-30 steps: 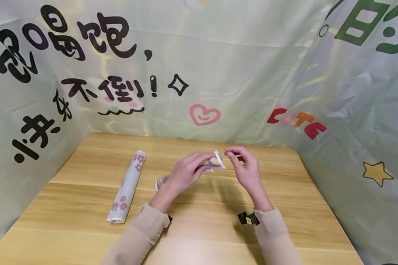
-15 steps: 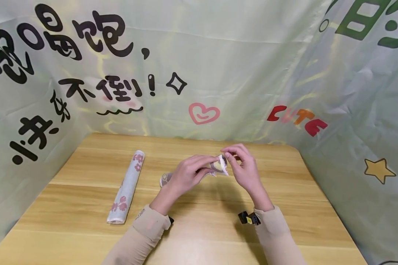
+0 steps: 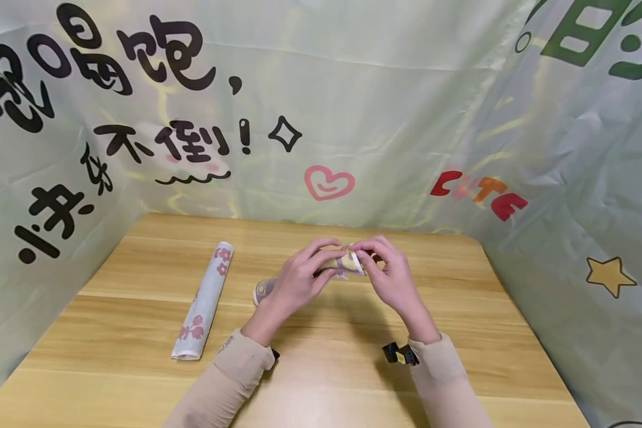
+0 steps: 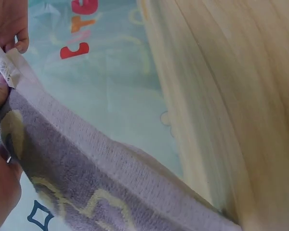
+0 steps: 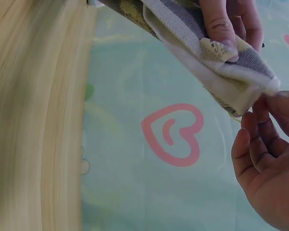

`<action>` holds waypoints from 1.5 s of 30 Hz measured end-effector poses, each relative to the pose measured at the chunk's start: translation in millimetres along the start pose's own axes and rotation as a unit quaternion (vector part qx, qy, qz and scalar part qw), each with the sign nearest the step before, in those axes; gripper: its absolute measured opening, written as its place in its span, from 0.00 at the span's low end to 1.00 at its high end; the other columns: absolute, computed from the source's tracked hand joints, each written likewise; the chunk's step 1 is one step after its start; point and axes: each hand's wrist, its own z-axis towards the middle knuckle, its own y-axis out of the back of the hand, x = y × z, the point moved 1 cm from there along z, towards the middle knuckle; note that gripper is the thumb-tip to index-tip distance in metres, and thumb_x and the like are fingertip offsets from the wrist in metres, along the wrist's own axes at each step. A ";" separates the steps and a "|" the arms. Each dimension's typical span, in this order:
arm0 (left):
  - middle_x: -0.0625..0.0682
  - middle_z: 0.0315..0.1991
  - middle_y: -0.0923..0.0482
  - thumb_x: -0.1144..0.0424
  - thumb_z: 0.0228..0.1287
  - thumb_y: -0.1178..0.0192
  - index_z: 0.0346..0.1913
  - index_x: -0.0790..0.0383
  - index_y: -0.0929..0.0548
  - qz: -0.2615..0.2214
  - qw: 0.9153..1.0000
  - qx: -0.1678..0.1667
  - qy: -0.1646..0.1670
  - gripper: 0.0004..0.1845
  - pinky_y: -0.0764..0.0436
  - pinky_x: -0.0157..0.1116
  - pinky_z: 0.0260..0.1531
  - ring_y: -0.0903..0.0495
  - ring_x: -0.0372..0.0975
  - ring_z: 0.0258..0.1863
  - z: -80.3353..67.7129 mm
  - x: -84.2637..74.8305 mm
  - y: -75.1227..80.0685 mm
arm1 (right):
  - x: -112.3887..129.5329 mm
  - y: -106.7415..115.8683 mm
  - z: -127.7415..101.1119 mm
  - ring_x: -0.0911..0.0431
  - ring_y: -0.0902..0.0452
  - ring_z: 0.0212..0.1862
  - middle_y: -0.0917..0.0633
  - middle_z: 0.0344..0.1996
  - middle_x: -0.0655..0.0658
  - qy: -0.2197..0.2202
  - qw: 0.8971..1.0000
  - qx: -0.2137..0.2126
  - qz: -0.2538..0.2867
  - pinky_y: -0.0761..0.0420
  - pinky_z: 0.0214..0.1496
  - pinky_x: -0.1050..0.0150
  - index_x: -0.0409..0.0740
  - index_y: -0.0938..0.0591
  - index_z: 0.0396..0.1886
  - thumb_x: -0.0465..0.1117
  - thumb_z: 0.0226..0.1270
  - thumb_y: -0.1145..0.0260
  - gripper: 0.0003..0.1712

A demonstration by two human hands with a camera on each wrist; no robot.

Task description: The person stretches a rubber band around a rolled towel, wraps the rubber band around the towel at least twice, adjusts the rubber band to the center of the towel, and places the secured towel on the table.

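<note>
A grey-purple towel [image 3: 348, 263] with a yellow pattern and a white hem is held up over the table. My left hand [image 3: 301, 274] grips it near the hem, fingers on top and thumb below. In the right wrist view the left thumb [image 5: 220, 29] presses beside a small printed label [image 5: 216, 49] on the towel. My right hand [image 3: 393, 268] pinches the hem's corner with its fingertips. The left wrist view shows the hem [image 4: 94, 144] running diagonally across the towel's face. Part of the towel is hidden behind my left hand.
On the wooden table [image 3: 331, 368], to the left, lies a rolled white towel [image 3: 203, 303] with pink flowers. A grey patterned roll end [image 3: 264, 290] shows beside my left wrist. Printed cloth walls [image 3: 385, 148] close off the back and both sides.
My right hand has moved left onto the towel's corner, from which it was apart a second ago. The left hand keeps its grip with only small shifts; the white rolled towel stays put.
</note>
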 end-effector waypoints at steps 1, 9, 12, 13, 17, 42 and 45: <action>0.55 0.60 0.19 0.66 0.61 0.24 0.54 0.61 0.13 0.004 1.000 -0.005 -0.004 0.18 0.13 0.36 0.45 0.14 0.43 0.50 0.4 0.4 -0.3 | 0.6 0.0 -0.1 0.55 0.21 0.42 0.14 0.43 0.44 0.003 1.000 0.003 -0.001 0.20 0.42 0.64 0.41 0.11 0.46 0.30 0.76 0.37 0.09; 0.51 0.57 0.14 0.66 0.60 0.23 0.53 0.61 0.13 0.008 1.000 -0.022 -0.009 0.19 0.13 0.38 0.47 0.14 0.42 0.55 0.1 -0.5 -0.6 | 4.7 0.9 -1.3 0.57 0.22 0.40 0.13 0.43 0.47 -0.002 1.000 0.016 -0.004 0.22 0.41 0.66 0.42 0.10 0.45 0.28 0.74 0.35 0.10; 0.52 0.55 0.14 0.67 0.60 0.24 0.55 0.61 0.15 0.013 1.000 -0.024 0.002 0.20 0.14 0.39 0.48 0.14 0.43 0.54 0.1 -1.3 0.3 | 5.7 1.0 -1.8 0.57 0.22 0.40 0.13 0.42 0.48 -0.006 1.000 0.020 -0.007 0.23 0.40 0.66 0.44 0.10 0.45 0.28 0.73 0.34 0.10; 0.52 0.54 0.14 0.67 0.60 0.24 0.55 0.61 0.16 0.016 1.000 -0.025 0.005 0.20 0.14 0.40 0.48 0.14 0.43 0.53 -0.1 -1.5 0.6 | 6.1 0.9 -2.0 0.57 0.23 0.40 0.13 0.42 0.49 -0.006 1.000 0.021 -0.009 0.23 0.40 0.66 0.44 0.10 0.45 0.29 0.73 0.34 0.10; 0.53 0.51 0.14 0.69 0.60 0.25 0.56 0.61 0.18 0.030 0.999 -0.033 0.022 0.21 0.13 0.41 0.49 0.13 0.44 0.50 -1.3 -1.5 1.2 | 7.9 -0.1 -2.8 0.57 0.24 0.37 0.14 0.39 0.49 0.000 1.000 0.019 -0.014 0.23 0.38 0.65 0.45 0.10 0.44 0.31 0.72 0.31 0.08; 0.53 0.45 0.18 0.71 0.57 0.32 0.49 0.61 0.17 0.071 0.975 -0.129 0.166 0.16 0.27 0.38 0.16 0.22 0.43 0.23 -0.8 6.3 18.7 | 14.7 -26.2 -7.6 0.62 0.27 0.28 0.14 0.30 0.54 0.104 0.991 0.079 -0.016 0.24 0.28 0.67 0.45 0.08 0.38 0.29 0.63 0.24 0.08; 0.53 0.45 0.18 0.71 0.56 0.32 0.48 0.60 0.18 0.045 0.977 -0.128 0.165 0.15 0.23 0.38 0.22 0.21 0.42 0.28 0.0 6.2 18.4 | 11.2 -26.4 -7.6 0.62 0.28 0.28 0.14 0.30 0.54 0.093 0.992 0.086 -0.009 0.25 0.28 0.66 0.44 0.08 0.39 0.30 0.64 0.25 0.07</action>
